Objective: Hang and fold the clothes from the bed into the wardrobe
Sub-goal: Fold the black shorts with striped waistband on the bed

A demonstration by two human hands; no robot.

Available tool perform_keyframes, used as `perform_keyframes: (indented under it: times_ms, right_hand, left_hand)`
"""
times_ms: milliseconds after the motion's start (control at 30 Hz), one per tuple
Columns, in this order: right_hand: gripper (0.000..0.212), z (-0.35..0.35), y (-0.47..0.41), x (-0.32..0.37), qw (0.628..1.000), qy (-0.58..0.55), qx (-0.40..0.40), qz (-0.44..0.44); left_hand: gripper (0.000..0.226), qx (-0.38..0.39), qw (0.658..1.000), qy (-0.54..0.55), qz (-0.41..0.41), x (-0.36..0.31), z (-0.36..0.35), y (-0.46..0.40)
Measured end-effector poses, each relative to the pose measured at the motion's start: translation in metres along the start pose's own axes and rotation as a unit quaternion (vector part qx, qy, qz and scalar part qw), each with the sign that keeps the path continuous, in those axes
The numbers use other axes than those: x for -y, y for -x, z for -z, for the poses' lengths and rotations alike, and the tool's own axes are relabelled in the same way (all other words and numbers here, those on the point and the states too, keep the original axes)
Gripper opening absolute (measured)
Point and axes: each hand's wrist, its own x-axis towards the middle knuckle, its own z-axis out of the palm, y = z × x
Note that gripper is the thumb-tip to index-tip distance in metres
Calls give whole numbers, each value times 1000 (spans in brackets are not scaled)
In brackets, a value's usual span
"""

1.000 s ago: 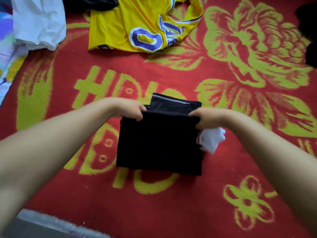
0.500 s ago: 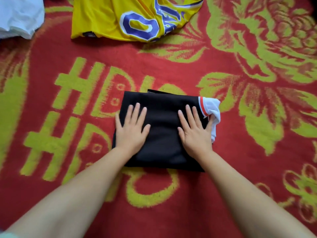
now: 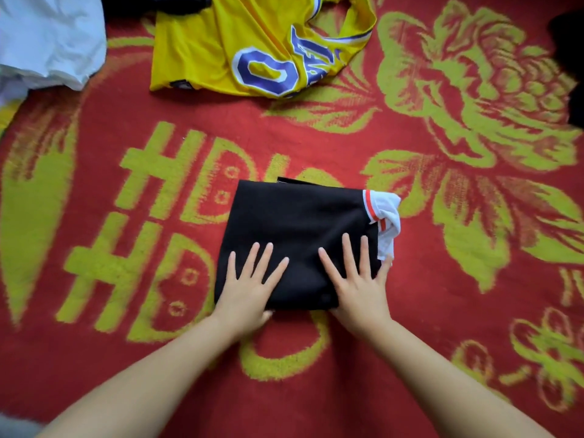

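Note:
A folded black garment lies as a compact square on the red and yellow bed cover. A white sleeve with red stripes sticks out at its right edge. My left hand lies flat on the garment's near left part, fingers spread and straight. On the near right part my right hand lies flat the same way, its thumb close to the white sleeve. Both palms reach over the garment's near edge.
A yellow jersey with blue lettering lies unfolded at the far middle of the bed. A white garment is bunched at the far left. Dark clothing shows at the far right edge, and more dark fabric behind the jersey.
A second ago both hands gripped the garment's far edge, folding it. Then they flattened on top, and since have slid back toward the near edge.

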Motion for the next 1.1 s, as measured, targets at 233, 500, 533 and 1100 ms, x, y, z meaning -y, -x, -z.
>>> perform_keyframes:
  times_ms: [233, 500, 533, 1100]
  right_hand:
    - [72, 16, -42, -9, 994, -36, 89, -53]
    - [46, 143, -39, -9, 995, -33, 88, 15]
    - [43, 168, -38, -4, 994, -42, 95, 20]
    - [28, 345, 144, 308, 884, 123, 91, 442]
  left_hand:
    - [91, 70, 995, 47, 57, 9, 20, -26]
    - [75, 42, 995, 78, 36, 41, 151, -8]
    - [71, 25, 996, 76, 37, 47, 173, 0]
    - [46, -93, 913, 163, 361, 51, 253, 467]
